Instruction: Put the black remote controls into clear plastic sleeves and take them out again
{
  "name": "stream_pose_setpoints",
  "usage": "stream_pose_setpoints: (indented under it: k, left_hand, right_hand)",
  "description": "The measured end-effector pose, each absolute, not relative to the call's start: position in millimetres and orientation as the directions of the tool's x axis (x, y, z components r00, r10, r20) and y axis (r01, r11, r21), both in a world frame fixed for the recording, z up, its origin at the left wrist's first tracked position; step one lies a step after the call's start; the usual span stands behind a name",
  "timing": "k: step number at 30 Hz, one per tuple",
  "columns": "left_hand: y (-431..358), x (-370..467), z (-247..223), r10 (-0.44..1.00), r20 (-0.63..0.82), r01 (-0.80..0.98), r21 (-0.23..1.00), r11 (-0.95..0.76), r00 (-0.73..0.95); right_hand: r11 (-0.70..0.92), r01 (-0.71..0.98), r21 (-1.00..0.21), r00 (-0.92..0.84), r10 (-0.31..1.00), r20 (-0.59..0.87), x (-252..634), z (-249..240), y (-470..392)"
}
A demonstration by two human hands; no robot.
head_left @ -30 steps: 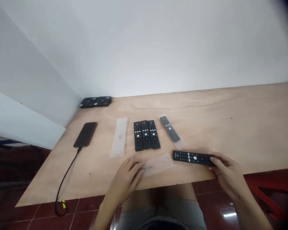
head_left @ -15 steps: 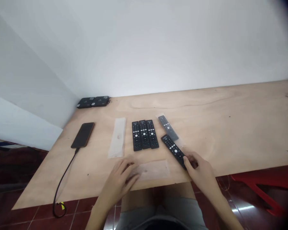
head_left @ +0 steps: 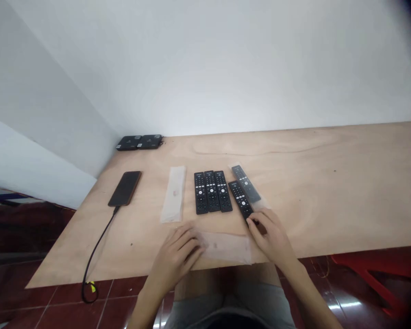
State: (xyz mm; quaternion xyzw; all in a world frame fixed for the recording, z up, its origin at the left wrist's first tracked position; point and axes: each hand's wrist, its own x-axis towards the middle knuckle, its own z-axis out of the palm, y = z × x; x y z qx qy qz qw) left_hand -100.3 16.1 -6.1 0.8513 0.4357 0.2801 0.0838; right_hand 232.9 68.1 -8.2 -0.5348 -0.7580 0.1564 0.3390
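My right hand (head_left: 267,233) grips the lower end of a black remote control (head_left: 240,201), which slants on the wooden table. Just beyond it, another remote control (head_left: 245,183) lies inside a clear plastic sleeve. Near the front edge my left hand (head_left: 181,249) has its fingers and thumb closed on the left end of a flat plastic sleeve (head_left: 228,247). Three bare remotes (head_left: 211,192) lie side by side in the middle. Left of them rests a second flat sleeve (head_left: 173,194).
On the left lies a phone (head_left: 125,188) with a black cable (head_left: 97,251) hanging over the table's front edge. Two black boxes (head_left: 139,142) stand at the back left by the wall. A red plastic chair (head_left: 373,274) is at the lower right, below the table (head_left: 329,196).
My right hand has moved the remote forward and left, closer to the row of three. My left hand stays at the sleeve's end. The view has shifted slightly.
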Motion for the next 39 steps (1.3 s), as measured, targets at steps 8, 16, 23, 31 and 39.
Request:
stream_pose_setpoints:
  k: [8,16,23,31,39]
  left_hand:
    - [17.5,-97.5,-7.6,0.79,0.398,0.693,0.39,-0.606,0.467]
    - [16.7,-96.6,-8.7,0.801,0.373,0.703,0.391,-0.594,0.469]
    - [18.0,-96.1,-8.4,0.795,0.37,0.705,0.377,-0.601,0.48]
    - [16.2,-101.0,-14.1,0.823,0.378,0.716,0.418,-0.56,0.423]
    - [16.8,-98.3,-13.6,0.868,0.429,0.746,0.485,-0.456,0.252]
  right_hand:
    - [0.506,0.665,-0.55,-0.325,0.858,0.397,228.8,-12.9,69.8]
    - [0.518,0.665,-0.537,-0.393,0.855,0.337,219.0,-15.6,85.3]
    - [0.519,0.616,-0.593,-0.282,0.848,0.449,199.8,2.3,54.8]
    - [0.499,0.579,-0.645,-0.395,0.864,0.313,195.1,-11.8,26.5]
    - [0.408,0.612,-0.678,-0.37,0.905,0.21,234.1,-10.3,35.5]
